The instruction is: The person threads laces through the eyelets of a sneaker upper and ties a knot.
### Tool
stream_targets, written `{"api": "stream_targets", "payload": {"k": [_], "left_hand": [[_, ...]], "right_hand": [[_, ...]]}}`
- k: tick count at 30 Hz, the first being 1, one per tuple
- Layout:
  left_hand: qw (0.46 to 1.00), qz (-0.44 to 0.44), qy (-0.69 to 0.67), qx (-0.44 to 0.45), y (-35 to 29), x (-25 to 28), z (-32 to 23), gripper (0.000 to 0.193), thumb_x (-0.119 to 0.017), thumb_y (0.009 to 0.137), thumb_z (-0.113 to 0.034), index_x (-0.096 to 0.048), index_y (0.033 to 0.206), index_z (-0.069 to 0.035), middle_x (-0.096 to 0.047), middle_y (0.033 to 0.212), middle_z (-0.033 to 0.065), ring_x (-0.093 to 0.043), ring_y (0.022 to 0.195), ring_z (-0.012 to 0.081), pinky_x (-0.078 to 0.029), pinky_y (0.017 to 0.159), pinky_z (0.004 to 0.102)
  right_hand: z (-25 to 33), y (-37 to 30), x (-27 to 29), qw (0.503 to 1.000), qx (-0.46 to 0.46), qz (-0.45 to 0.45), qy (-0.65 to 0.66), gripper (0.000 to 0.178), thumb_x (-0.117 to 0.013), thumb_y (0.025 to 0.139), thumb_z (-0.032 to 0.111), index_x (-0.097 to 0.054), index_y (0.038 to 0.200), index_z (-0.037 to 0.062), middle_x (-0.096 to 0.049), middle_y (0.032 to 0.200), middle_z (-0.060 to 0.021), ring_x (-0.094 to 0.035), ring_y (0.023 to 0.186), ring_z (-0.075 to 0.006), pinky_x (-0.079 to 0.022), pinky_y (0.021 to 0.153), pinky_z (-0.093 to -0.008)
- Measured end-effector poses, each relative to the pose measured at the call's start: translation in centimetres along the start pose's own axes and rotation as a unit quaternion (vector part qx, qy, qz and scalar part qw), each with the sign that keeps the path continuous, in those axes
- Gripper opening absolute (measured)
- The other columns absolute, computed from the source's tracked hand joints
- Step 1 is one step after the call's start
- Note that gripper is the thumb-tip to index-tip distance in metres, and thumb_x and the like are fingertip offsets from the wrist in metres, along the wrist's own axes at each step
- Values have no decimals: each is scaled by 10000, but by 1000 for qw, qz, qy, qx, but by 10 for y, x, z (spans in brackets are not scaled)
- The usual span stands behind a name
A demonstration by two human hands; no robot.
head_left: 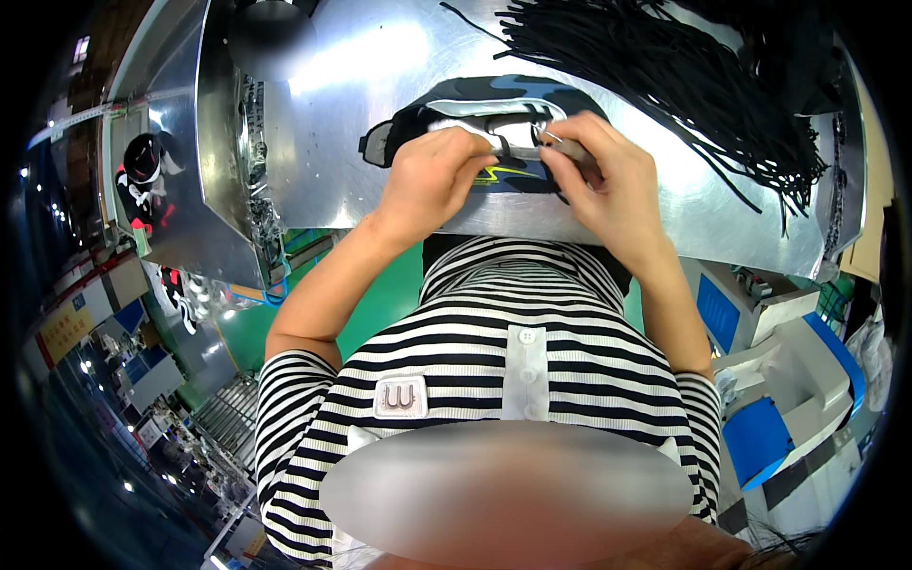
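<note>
A black, grey and blue sports shoe (494, 100) with a white lining and a yellow-green mark on its side lies on the shiny metal table (380, 114). My left hand (432, 180) grips the shoe's near side, fingers curled over its opening. My right hand (608, 176) holds the shoe's tongue area and pinches a thin pale strip (532, 144) there. Both hands press close together over the shoe. Whether the strip is a lace or a tool I cannot tell.
A big bundle of black laces (684, 76) lies on the table at the far right. A second sports shoe (142, 180) sits on a metal shelf at the left. Blue and white boxes (788, 370) stand at the lower right.
</note>
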State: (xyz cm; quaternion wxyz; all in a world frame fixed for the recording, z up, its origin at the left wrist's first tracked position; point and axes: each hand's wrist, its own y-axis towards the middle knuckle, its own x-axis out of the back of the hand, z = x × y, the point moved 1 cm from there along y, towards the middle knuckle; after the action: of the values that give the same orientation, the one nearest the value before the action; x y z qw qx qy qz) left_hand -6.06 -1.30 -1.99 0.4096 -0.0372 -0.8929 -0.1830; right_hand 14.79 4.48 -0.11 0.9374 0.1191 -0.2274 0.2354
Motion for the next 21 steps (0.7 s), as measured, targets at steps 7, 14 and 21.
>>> {"api": "stream_targets", "payload": {"k": [7, 14, 21], "left_hand": [[992, -11, 61, -112, -9, 1, -5, 148, -670, 708, -12, -596, 831, -47, -634, 785, 48, -643, 704, 215, -515, 597, 317], [988, -9, 15, -151, -8, -4, 2, 164, -686, 721, 4, -590, 849, -33, -636, 797, 70, -629, 692, 233, -505, 596, 327], [992, 79, -66, -76, -6, 1, 2, 168, -721, 783, 8, -587, 881, -17, -656, 826, 115, -642, 714, 291, -512, 633, 361]], "right_hand": [[-7, 21, -26, 980, 75, 128, -134, 94, -598, 892, 129, -632, 948, 60, -669, 711, -147, -667, 691, -347, -521, 630, -426], [-15, 18, -27, 989, -20, 119, 90, 135, -682, 851, 121, -677, 977, 74, -678, 756, -141, -671, 669, -280, -515, 615, -348], [-6, 58, 26, 952, 125, -132, 248, 131, -689, 848, 2, -683, 976, 32, -714, 895, -49, -679, 781, -114, -536, 716, -245]]}}
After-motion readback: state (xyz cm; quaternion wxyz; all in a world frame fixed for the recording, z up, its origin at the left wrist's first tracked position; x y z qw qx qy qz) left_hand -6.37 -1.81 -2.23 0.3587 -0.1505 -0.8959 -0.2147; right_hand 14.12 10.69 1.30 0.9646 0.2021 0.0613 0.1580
